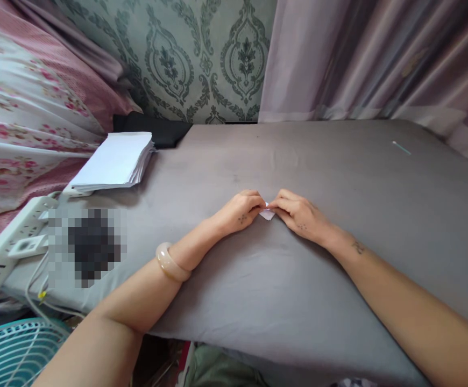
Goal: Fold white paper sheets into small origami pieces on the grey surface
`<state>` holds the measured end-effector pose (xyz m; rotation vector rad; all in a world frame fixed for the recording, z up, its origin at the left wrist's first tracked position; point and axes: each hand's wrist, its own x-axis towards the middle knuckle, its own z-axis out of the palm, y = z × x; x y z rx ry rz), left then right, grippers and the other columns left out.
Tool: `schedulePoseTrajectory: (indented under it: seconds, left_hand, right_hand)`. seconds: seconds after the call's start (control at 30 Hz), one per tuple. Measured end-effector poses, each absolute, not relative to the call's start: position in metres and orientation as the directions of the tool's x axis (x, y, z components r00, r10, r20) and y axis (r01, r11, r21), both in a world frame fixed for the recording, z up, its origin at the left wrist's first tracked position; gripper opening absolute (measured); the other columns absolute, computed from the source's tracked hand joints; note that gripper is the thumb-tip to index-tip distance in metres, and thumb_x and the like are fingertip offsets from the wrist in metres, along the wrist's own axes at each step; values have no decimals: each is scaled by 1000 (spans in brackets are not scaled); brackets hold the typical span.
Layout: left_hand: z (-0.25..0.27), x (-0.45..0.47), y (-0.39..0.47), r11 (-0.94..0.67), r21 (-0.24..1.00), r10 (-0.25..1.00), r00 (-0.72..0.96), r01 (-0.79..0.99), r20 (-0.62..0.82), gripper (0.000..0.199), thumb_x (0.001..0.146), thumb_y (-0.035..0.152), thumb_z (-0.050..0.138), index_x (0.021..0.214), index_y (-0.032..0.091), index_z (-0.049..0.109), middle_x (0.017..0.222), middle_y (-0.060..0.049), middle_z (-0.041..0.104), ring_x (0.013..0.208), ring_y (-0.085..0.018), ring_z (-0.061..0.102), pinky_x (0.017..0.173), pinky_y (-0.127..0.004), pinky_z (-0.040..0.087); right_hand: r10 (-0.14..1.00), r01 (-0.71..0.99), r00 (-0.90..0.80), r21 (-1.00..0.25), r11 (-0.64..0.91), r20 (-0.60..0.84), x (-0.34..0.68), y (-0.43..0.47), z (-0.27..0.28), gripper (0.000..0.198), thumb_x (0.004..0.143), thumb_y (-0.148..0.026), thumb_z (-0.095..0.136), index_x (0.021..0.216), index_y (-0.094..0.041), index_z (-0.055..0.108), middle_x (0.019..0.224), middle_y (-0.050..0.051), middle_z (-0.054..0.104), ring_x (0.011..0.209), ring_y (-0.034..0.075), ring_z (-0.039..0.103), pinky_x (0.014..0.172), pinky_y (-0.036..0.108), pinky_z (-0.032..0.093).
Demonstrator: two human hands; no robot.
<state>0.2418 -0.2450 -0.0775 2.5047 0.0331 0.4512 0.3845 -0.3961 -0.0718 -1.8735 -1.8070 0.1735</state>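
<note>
A small piece of white paper (267,214) shows between my two hands, over the middle of the grey-covered table (234,279). My left hand (242,210) pinches its left side, and my right hand (296,214) pinches its right side. The fingers of both hands are closed and almost meet at the paper. Much of the paper is covered by the fingers, so its full shape and any folds cannot be made out. A pale bangle (172,263) circles my left forearm.
At the left lie a stack of white paper (115,160), a black flat item (153,129) and a white power strip (20,236) with cables. A teal fan (20,355) stands below the front left edge. A thin stick (402,148) lies far right. Curtains (359,59) hang behind.
</note>
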Motion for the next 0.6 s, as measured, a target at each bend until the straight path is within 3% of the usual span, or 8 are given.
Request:
schedulePoseTrajectory:
  seconds: [0.2,0.5,0.6]
  left_hand:
    - [-75,239,-243,-930,324,-75,952,-174,296,27,96,16,36,95,11,63,94,-12,62,88,-19,55,81,-30,47]
    - [-69,233,-250,-975,79,-189,961,-208,201,24,92,10,38,101,11,61,96,-11,58,91,-21,52,83,-31,46]
    - [-68,230,-254,-984,32,-170,972,-177,161,22,89,9,42,101,10,61,98,-12,58,95,-22,52,81,-31,46]
  right_hand:
    - [962,967,71,-253,-2,265,380,-401,-70,30,96,-20,40,108,-21,67,91,5,59,76,15,57,65,27,42]
    - [963,998,-14,-61,32,271,370,-409,-65,33,94,-17,38,110,-20,67,92,7,64,75,17,61,62,29,44]
    - [959,999,-2,-50,17,285,369,-410,-69,35,94,-21,37,114,-21,65,97,8,65,73,19,63,60,31,44]
